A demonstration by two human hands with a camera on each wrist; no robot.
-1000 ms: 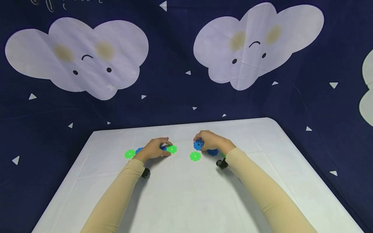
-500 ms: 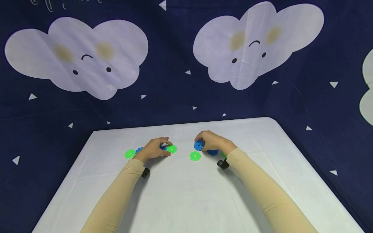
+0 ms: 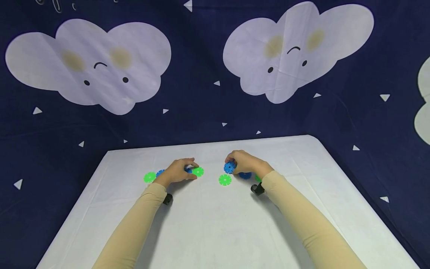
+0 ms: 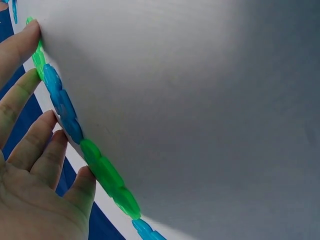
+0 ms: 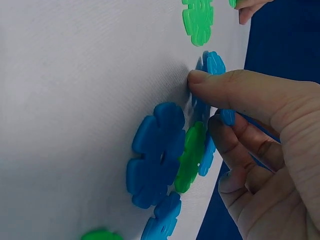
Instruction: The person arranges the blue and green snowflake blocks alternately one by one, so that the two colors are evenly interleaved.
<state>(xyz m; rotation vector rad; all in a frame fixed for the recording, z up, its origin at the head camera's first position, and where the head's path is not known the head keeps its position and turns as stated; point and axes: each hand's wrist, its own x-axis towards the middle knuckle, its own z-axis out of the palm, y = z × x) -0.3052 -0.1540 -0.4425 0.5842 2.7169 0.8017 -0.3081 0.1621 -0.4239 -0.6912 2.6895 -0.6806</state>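
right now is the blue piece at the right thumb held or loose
Held: in the head and right wrist views, the right hand pinches the blue piece between thumb and fingers.

Wears long, plain beige sleeves (image 3: 295,216), fairly close-fitting and lightly creased, tapering to narrow cuffs (image 3: 270,180), and bears a small black device (image 3: 257,189) beside each cuff.

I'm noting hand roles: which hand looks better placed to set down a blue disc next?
Probably the right hand: it pinches a blue disc. The left hand is spread out, touching a green disc, with no blue disc visibly pinched.
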